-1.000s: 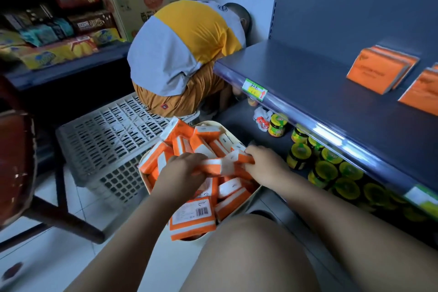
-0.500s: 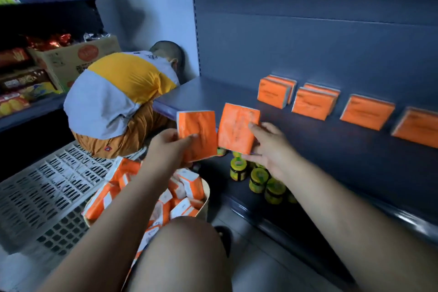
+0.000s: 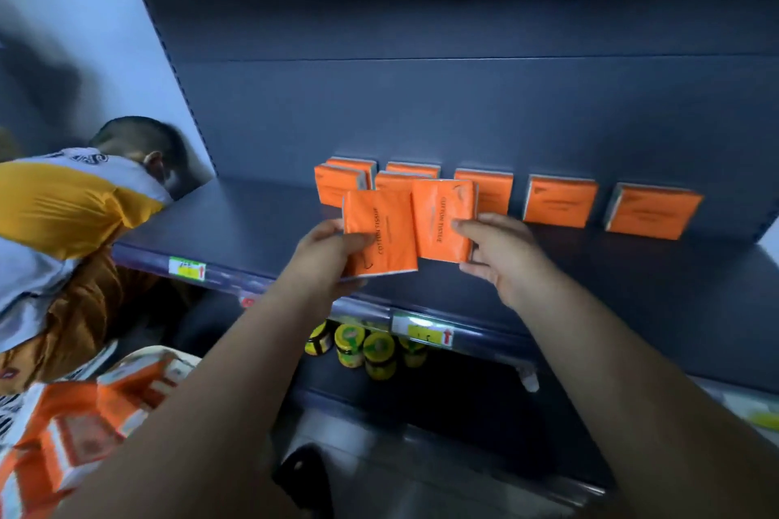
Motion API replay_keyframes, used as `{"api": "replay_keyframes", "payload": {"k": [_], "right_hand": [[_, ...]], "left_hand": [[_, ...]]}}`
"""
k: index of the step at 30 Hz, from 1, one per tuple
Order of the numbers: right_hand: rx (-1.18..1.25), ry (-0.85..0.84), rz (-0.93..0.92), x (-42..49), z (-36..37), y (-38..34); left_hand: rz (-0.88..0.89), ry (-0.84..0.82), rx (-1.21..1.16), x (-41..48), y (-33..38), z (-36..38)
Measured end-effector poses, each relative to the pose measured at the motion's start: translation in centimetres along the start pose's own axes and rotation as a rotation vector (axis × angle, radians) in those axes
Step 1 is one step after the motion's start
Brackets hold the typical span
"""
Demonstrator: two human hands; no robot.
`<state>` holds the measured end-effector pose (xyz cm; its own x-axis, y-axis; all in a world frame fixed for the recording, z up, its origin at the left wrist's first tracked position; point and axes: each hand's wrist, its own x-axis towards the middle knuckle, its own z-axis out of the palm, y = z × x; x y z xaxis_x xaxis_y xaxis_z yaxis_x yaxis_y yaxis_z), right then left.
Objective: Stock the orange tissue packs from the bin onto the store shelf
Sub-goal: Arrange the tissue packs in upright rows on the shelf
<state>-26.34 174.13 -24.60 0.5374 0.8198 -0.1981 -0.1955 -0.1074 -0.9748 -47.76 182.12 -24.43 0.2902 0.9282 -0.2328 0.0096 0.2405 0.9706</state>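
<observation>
My left hand [image 3: 326,255] is closed on one orange tissue pack [image 3: 378,233], thumb across its lower front and the other fingers hidden behind it. My right hand [image 3: 499,255] grips a second pack [image 3: 442,219] by its right edge, thumb on the front face. I hold both upright and side by side, edges touching, above the front half of the shelf [image 3: 253,219]. Each carries black lettering running vertically; on the right one I read "COTTON TISSUE", and the left shows the same words turned the other way.

Along the back edge of the shelf stands a row of packs [image 3: 558,202], upright against the rear panel; their print is too faint to read. The two leftmost spots hold doubled packs.

On the shelf's front edge I see a green and yellow price tag [image 3: 187,268] and another with a red arrow [image 3: 423,333]; the figures are unreadable. Below the edge sit jars with yellow-green lids [image 3: 364,346]. The bin [image 3: 139,358], at the lower left, holds more orange packs, blurred.
</observation>
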Motion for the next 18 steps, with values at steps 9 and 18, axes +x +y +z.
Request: {"api": "replay_keyframes", "payload": {"k": [9,18], "right_hand": [[-0.124,0.176,-0.005,4.9,-5.9,-0.1],[-0.536,0.335,-0.27,9.1,-10.2,-1.9]], "left_hand": [[0.057,-0.023,0.098,5.7,-0.8,7.2],[0.494,-0.156,0.425,11.4,-0.9,11.8]]}}
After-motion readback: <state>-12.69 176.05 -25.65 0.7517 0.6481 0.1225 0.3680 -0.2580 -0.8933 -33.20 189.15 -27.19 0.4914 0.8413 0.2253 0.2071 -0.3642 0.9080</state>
